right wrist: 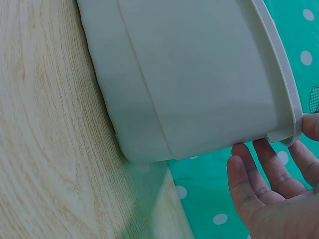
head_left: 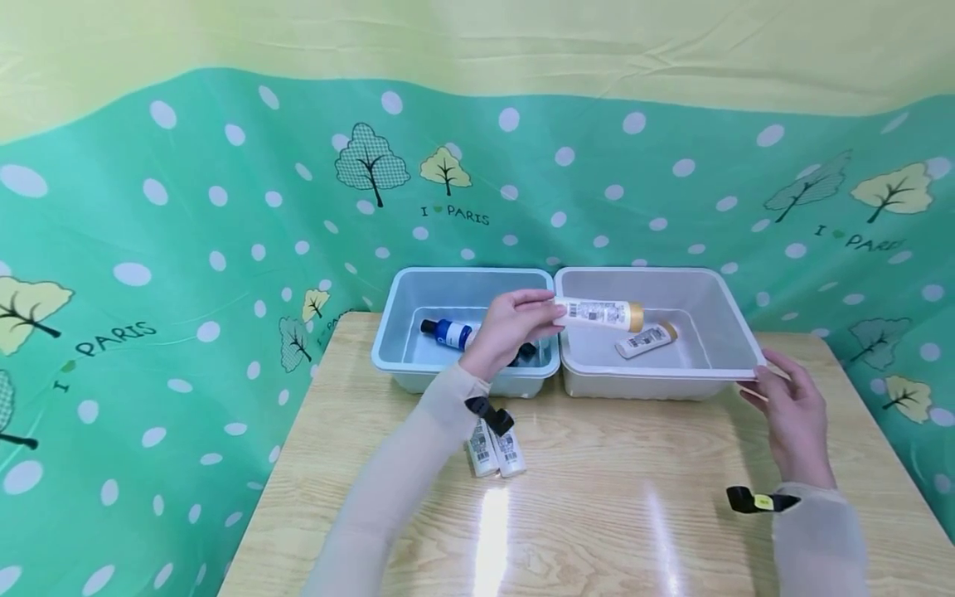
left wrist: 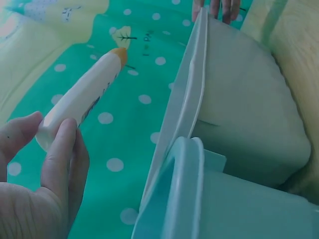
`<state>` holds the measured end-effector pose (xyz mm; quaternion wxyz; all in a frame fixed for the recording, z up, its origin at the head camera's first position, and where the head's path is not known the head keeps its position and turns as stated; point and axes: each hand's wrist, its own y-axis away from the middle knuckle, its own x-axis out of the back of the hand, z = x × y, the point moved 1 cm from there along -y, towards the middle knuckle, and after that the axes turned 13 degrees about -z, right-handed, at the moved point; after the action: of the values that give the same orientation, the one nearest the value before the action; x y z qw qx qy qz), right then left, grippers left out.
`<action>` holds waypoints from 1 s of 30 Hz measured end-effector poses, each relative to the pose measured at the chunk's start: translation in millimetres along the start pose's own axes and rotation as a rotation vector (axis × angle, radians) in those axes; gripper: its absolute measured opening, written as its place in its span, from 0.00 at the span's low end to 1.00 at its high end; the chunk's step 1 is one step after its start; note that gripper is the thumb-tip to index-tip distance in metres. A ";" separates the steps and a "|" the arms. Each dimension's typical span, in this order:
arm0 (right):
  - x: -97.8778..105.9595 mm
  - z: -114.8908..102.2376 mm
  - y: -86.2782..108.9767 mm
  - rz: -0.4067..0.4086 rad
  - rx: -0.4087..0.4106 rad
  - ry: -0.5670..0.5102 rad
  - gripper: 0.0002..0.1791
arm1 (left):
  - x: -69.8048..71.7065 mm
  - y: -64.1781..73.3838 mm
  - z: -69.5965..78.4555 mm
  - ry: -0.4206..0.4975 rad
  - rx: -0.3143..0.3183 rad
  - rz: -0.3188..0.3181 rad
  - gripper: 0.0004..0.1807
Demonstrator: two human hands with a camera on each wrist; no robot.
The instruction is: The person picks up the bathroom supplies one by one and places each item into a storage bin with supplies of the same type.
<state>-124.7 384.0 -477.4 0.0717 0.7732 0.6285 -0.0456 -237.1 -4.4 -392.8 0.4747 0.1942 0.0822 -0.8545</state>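
Observation:
My left hand (head_left: pixel 507 330) pinches the bottom end of a white bottle (head_left: pixel 597 313) with an orange-yellow cap. The bottle lies sideways in the air over the left part of a grey plastic bin (head_left: pixel 664 373), its cap pointing right. In the left wrist view, thumb and fingers grip the base of that bottle (left wrist: pixel 82 94). At the bin's front right corner, my right hand (head_left: pixel 794 406) holds the rim, thumb on the outer edge and fingers bent below it in the right wrist view. Inside the grey bin lies another white bottle (head_left: pixel 646 341) with an orange-yellow cap.
A light blue bin (head_left: pixel 395 365) adjoins the grey one on the left. It holds a blue bottle (head_left: pixel 451 333) with a black cap; another black cap (head_left: pixel 526 351) shows partly behind my left hand. Two white bottles (head_left: pixel 509 454) lie on the wooden table (head_left: pixel 597 497). A patterned green curtain hangs behind.

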 end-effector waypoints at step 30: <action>0.3 -1.2 0.0 -0.005 -0.005 0.061 0.28 | -49.9 -135.2 -7.1 -0.268 0.097 0.134 0.15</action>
<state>-124.6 384.5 -476.3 0.0545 0.7726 0.6322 -0.0207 -325.7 109.3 -384.7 0.5274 0.1062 -0.0363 -0.8422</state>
